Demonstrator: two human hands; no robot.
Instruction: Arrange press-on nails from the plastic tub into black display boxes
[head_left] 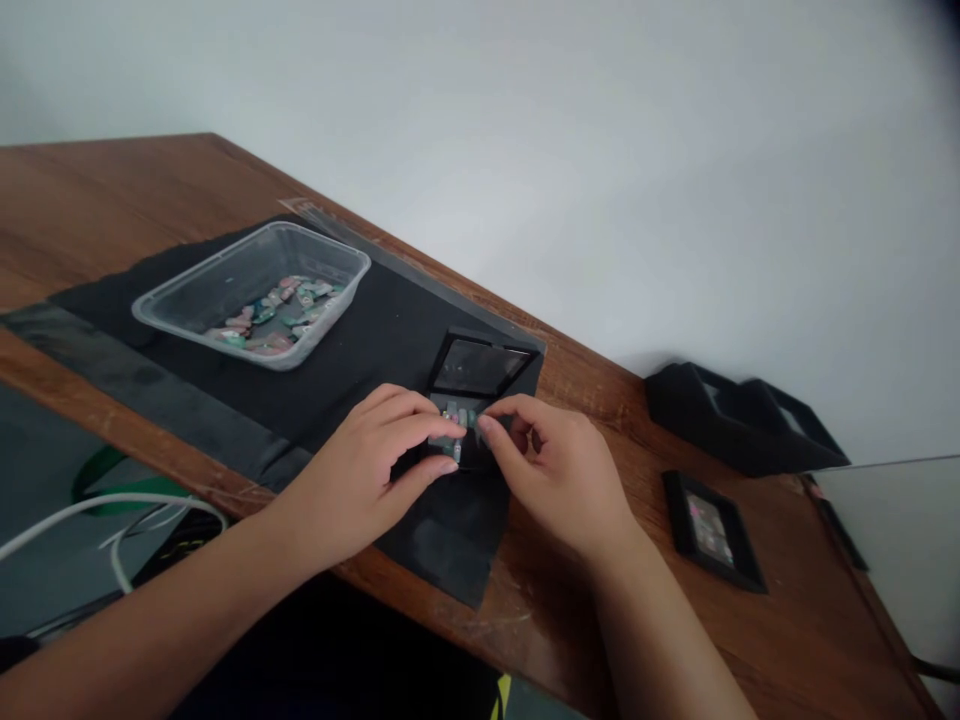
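A small black box [486, 455] lies on the black mat with its windowed lid [480, 368] raised at the back. Inside it are several small glossy pieces [459, 415] in green, pink and white that look like press-on nails. My left hand [367, 460] reaches in from the left, thumb and fingers bent around the box's left part, over the nails. From the right, my right hand [559, 465] pinches with thumb and forefinger at a greenish nail [472, 418]; the fingertips partly hide it.
A clear plastic tub [322, 335] with many loose nails stands on the black mat [375, 340]. To the right on the wooden table [810, 620] are a closed black box [712, 530] and a black tray [735, 420]. White cables [150, 497] hang beyond the front edge.
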